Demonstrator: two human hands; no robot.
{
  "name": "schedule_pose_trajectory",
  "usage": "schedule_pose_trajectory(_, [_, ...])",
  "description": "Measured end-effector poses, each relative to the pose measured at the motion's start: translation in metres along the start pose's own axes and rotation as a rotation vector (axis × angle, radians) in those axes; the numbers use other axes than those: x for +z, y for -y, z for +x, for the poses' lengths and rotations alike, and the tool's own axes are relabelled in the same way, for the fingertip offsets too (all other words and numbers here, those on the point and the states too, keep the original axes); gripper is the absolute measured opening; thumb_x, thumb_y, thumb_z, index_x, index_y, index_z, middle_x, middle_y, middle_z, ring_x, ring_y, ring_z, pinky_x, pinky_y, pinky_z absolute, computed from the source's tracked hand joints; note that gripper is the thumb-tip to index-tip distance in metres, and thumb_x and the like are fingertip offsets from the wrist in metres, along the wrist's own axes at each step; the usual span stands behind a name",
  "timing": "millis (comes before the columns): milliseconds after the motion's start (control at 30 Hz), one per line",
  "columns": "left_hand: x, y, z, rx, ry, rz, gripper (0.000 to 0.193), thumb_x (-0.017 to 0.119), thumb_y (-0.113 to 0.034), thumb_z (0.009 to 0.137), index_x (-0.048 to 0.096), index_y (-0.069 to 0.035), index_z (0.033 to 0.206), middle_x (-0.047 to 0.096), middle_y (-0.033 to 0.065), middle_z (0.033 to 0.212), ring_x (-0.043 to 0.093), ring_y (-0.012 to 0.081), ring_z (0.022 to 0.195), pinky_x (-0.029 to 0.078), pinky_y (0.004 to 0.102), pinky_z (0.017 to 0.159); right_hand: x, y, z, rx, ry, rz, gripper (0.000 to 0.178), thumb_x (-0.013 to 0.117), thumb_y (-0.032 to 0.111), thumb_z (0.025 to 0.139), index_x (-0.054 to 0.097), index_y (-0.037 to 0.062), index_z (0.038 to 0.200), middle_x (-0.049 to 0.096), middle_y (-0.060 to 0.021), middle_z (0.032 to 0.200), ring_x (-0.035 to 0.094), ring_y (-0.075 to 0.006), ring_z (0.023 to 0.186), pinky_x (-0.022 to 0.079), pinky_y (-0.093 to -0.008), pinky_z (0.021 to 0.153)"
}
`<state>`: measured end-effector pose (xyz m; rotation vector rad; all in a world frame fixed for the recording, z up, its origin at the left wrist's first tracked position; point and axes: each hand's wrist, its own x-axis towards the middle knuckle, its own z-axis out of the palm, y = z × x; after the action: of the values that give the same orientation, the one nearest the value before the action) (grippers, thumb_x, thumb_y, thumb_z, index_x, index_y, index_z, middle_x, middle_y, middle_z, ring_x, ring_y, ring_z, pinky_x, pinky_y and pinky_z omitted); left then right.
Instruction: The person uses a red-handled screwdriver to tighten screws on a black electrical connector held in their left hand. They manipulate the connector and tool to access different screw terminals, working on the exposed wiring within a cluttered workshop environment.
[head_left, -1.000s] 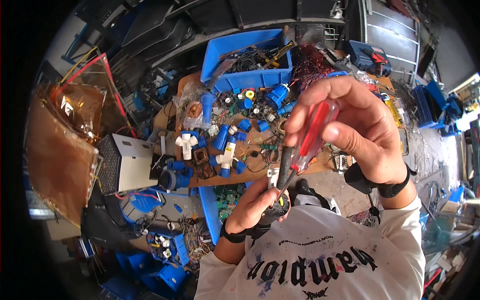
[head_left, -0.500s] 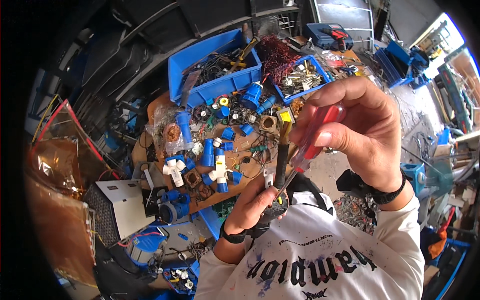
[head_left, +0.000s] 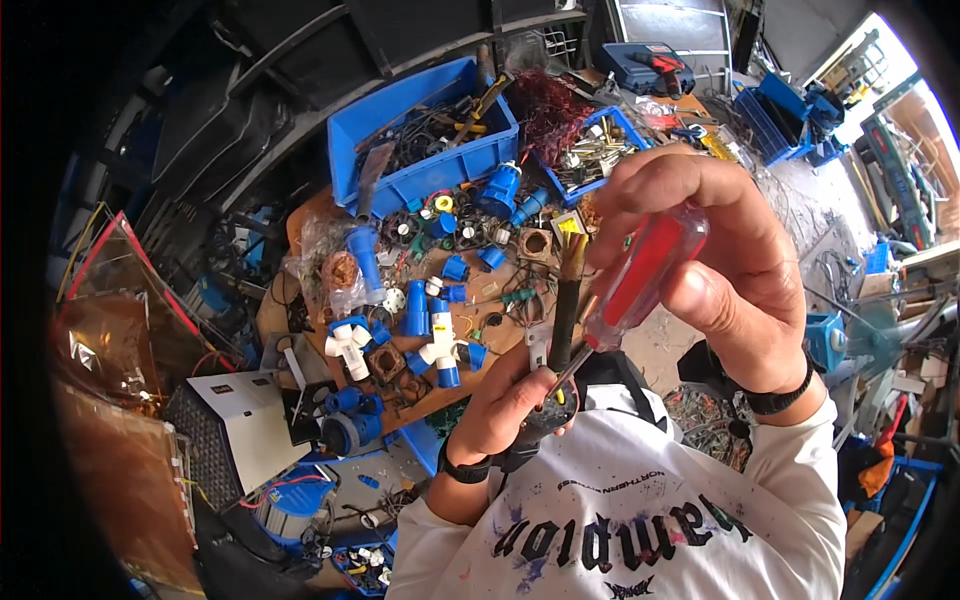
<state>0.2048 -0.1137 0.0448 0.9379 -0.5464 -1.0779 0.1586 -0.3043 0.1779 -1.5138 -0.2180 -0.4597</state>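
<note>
My left hand [head_left: 505, 408] is closed around a dark round plug part [head_left: 556, 408], held low in front of my chest. Out of it rises a thick black cable [head_left: 566, 312], whose coloured wire ends [head_left: 573, 248] stick out at the top. Beside the cable stands a small grey metal piece [head_left: 538, 345]. Between the thumb and fingers of my right hand [head_left: 745, 255] is a screwdriver [head_left: 640, 280] with a red and clear handle. It slants down to the left, its shaft reaching the plug part; the exact tip contact is too small to tell.
Blue and white plug connectors [head_left: 440, 345] lie on the wooden table [head_left: 510, 350]. A large blue crate [head_left: 430, 178] of tools stands at the back, next to a smaller blue tray [head_left: 625, 125] of metal parts. At left is a white panel-like box [head_left: 245, 415].
The fingers of my right hand have shifted and loosened around the screwdriver handle, which has moved slightly right. My left hand still grips the plug part in nearly the same place.
</note>
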Motion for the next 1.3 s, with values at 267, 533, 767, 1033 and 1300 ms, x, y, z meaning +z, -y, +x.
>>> schedule_pose_trajectory(267, [0.005, -0.001, -0.009, 0.043, -0.043, -0.001, 0.042, 0.048, -0.042, 0.094, 0.051, -0.002, 0.101, 0.06, 0.0168, 0.073, 0.057, 0.0184, 0.059, 0.047, 0.0295, 0.055, 0.003, 0.016, 0.007, 0.052, -0.011, -0.023, 0.037, 0.076, 0.008, 0.076, 0.057, -0.0037, 0.106, 0.063, -0.0132, 0.093, 0.064, -0.0207, 0.083, 0.053, -0.0324, 0.074])
schedule_pose_trajectory(533, [0.009, -0.002, -0.017, -0.013, -0.053, 0.037, 0.039, 0.046, -0.041, 0.096, 0.049, -0.002, 0.104, 0.06, 0.0178, 0.073, 0.057, 0.0189, 0.059, 0.047, 0.0293, 0.055, -0.01, -0.001, 0.009, -0.106, 0.242, 0.137, 0.019, 0.064, 0.006, 0.086, 0.053, -0.0014, 0.099, 0.061, -0.0208, 0.092, 0.065, -0.0298, 0.084, 0.055, -0.0389, 0.075])
schedule_pose_trajectory(767, [0.009, -0.006, -0.024, 0.076, -0.073, 0.045, 0.038, 0.045, -0.039, 0.096, 0.049, -0.002, 0.103, 0.06, 0.0181, 0.073, 0.057, 0.0197, 0.059, 0.047, 0.0297, 0.054, 0.005, 0.006, 0.003, -0.003, 0.146, 0.111, 0.027, 0.061, 0.011, 0.09, 0.047, 0.0004, 0.111, 0.059, -0.0186, 0.1, 0.065, -0.0268, 0.089, 0.055, -0.0381, 0.077])
schedule_pose_trajectory(1033, [0.006, -0.001, -0.03, 0.076, -0.106, 0.126, 0.042, 0.048, -0.043, 0.095, 0.05, -0.002, 0.101, 0.061, 0.0158, 0.073, 0.058, 0.0176, 0.06, 0.047, 0.0292, 0.055, 0.006, -0.001, -0.008, -0.104, -0.096, -0.125, 0.027, 0.074, 0.011, 0.079, 0.058, 0.0004, 0.099, 0.059, -0.0109, 0.09, 0.064, -0.0211, 0.078, 0.056, -0.0313, 0.068])
schedule_pose_trajectory(1300, [0.004, 0.0, -0.039, 0.058, -0.012, -0.032, 0.027, 0.044, -0.023, 0.098, 0.045, 0.001, 0.111, 0.058, 0.0091, 0.074, 0.058, 0.0148, 0.061, 0.047, 0.0279, 0.056, 0.007, 0.007, -0.002, -0.141, 0.22, 0.21, 0.017, 0.067, 0.008, 0.085, 0.054, 0.0026, 0.094, 0.061, -0.0193, 0.091, 0.068, -0.0326, 0.082, 0.059, -0.041, 0.068])
